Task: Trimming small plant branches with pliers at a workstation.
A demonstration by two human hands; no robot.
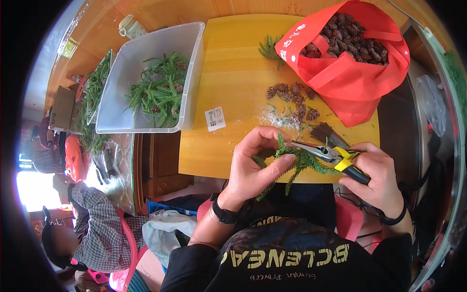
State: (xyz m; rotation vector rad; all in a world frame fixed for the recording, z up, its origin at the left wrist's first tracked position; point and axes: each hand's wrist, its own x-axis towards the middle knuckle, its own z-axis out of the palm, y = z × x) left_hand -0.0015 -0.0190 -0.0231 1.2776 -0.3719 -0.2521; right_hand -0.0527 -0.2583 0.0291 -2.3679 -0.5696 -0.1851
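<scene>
My left hand pinches a green artificial pine sprig above the table's near edge. In my right hand is a pair of needle-nose pliers with yellow and black handles. The pliers' jaws point left and reach the fingertips of my left hand; what lies between them is too small to make out. Just beyond the pliers rests a bundle of thin brown sticks or wires. Several small pine cones lie loose farther back, beside a patch of white flakes.
A red bag full of pine cones stands at the back right of the yellow table. On the left is a clear plastic bin holding green sprigs. A white label lies near it. Another person in a checked shirt sits at far left.
</scene>
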